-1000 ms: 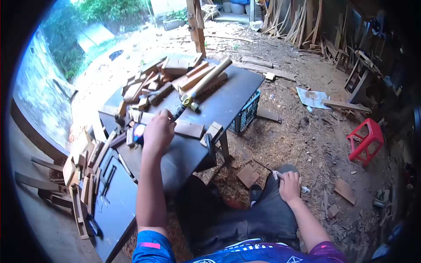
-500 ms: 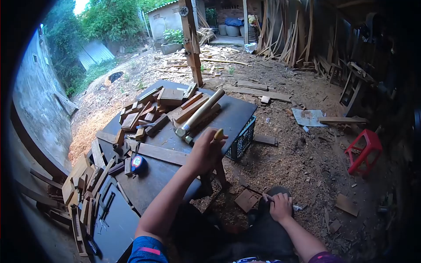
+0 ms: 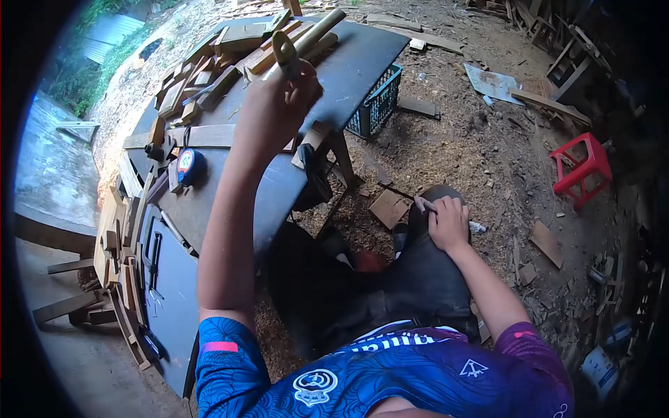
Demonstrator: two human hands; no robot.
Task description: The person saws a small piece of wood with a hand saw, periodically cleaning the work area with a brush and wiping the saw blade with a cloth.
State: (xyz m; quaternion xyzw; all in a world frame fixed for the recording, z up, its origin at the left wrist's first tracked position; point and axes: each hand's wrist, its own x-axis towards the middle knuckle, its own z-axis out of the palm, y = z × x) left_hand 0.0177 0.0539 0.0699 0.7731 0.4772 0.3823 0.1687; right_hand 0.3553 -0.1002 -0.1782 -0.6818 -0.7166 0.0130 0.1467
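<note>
My left hand [image 3: 282, 97] is raised over the dark table [image 3: 359, 66], its fingers closed round a tool with a rounded, yellowish wooden handle end [image 3: 282, 47]; the tool's other end is hidden in the fist. Behind that hand, a hammer's pale wooden handle [image 3: 322, 31] slants across wood blocks, its head hidden. On my right knee lies my right hand [image 3: 448, 224], fingers curled, with a small brown wooden piece [image 3: 422, 204] at its fingertips. A blue tape measure [image 3: 188, 166] sits on the table, left of my forearm, beside a long wooden strip [image 3: 209, 136].
Wood blocks [image 3: 240, 38] are piled at the table's far left. A clamp [image 3: 152, 261] lies on the lower board at left, near stacked offcuts [image 3: 125, 279]. A green crate [image 3: 380, 101] stands under the table; a red stool [image 3: 582, 167] is at right on the shaving-covered ground.
The view has tilted down, showing more of my shirt and lap. My left hand has turned, and the tool's handle end now points up. The right hand stays on the knee.
</note>
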